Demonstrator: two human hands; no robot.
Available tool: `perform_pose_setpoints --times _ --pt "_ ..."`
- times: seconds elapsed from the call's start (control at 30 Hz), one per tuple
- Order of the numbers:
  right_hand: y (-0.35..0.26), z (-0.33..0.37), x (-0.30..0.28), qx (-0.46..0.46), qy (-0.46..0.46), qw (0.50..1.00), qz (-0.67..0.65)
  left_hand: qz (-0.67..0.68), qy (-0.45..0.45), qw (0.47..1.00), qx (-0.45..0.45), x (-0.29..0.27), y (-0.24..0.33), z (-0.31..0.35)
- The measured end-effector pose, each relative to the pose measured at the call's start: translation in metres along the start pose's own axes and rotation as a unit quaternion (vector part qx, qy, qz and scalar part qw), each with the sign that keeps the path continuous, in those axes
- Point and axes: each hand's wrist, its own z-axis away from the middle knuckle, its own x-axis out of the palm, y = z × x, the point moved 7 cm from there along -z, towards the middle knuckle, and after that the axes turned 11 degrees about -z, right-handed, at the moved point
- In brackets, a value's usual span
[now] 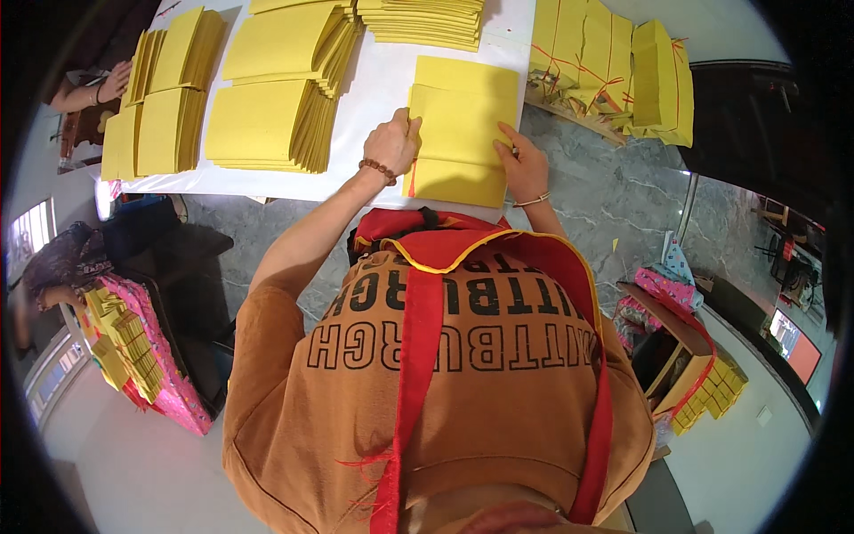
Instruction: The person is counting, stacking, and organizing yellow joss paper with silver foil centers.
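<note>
Directly in front of me, near the table edge, lies a folded stack of yellow paper point(458, 133) with crease lines across it and a bit of red at its lower left. My left hand point(392, 144), with a beaded bracelet at the wrist, has its fingers curled on the stack's left edge. Opposite it, my right hand point(524, 166) grips the right edge with thumb and forefinger; its other fingers are partly hidden.
On the white table point(294, 184) fanned yellow paper stacks point(262, 125) stand to the left, and another stack point(422, 22) lies at the back. Red-tied yellow bundles point(614, 71) sit beyond the right edge. At far left are another person's hand point(114, 82) and a second person point(67, 267).
</note>
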Motion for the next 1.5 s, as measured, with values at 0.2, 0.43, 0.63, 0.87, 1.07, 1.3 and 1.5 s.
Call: perform_pose_setpoints --times 0.2,0.43,0.63,0.87,1.07,1.3,1.5 --pt "0.002 -0.002 0.002 -0.002 0.001 1.000 -0.002 0.024 -0.016 0.999 -0.017 0.002 -0.004 -0.001" --pt "0.006 -0.004 0.005 -0.021 0.005 1.000 -0.004 0.146 0.032 0.989 0.002 -0.005 -0.010 -0.003" --pt "0.003 -0.003 0.003 -0.026 0.011 0.999 0.033 -0.105 0.182 0.953 0.218 -0.043 0.061 0.012" --pt "0.004 -0.002 0.006 0.005 0.000 1.000 0.019 -0.150 0.156 0.923 0.317 0.012 0.085 0.018" --pt "-0.035 0.006 0.003 -0.062 0.054 0.987 0.136 -0.187 0.148 0.920 0.312 0.023 0.081 0.017" --pt "-0.058 0.012 0.054 -0.261 -0.013 0.956 0.137 -0.153 0.114 0.932 0.309 0.021 0.078 0.018" --pt "-0.059 0.005 0.061 -0.230 0.005 0.949 0.215 0.518 -0.014 0.847 0.118 0.024 0.034 -0.007"
